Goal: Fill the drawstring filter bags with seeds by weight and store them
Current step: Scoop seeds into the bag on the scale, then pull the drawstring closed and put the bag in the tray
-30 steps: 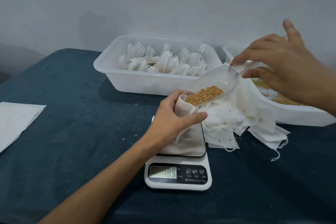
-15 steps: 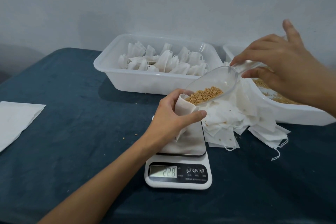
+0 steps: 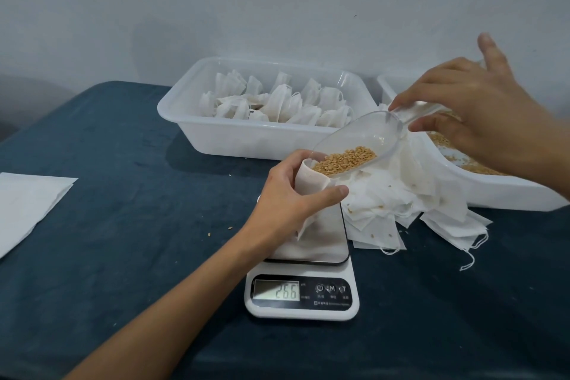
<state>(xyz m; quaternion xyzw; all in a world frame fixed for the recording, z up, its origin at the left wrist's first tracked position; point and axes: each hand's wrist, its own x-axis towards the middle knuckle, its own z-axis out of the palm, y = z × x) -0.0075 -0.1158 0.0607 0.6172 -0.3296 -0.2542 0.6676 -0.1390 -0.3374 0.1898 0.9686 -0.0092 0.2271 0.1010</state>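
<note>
Left hand [image 3: 291, 194] grips one open filter bag [image 3: 311, 179] standing on the scale [image 3: 303, 293], reading 266. Behind, one tub [image 3: 246, 136] holds tied bags. Right hand [image 3: 481, 114] pinches one clear scoop [image 3: 370, 139] of seeds [image 3: 345, 159], tilted into the bag; a second tub [image 3: 499, 191] holds seeds.

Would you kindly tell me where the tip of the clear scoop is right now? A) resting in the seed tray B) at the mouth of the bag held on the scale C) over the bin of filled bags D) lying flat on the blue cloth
B: the clear scoop, pinched by the right hand, tips seeds into the bag that the left hand holds on the scale.
</note>
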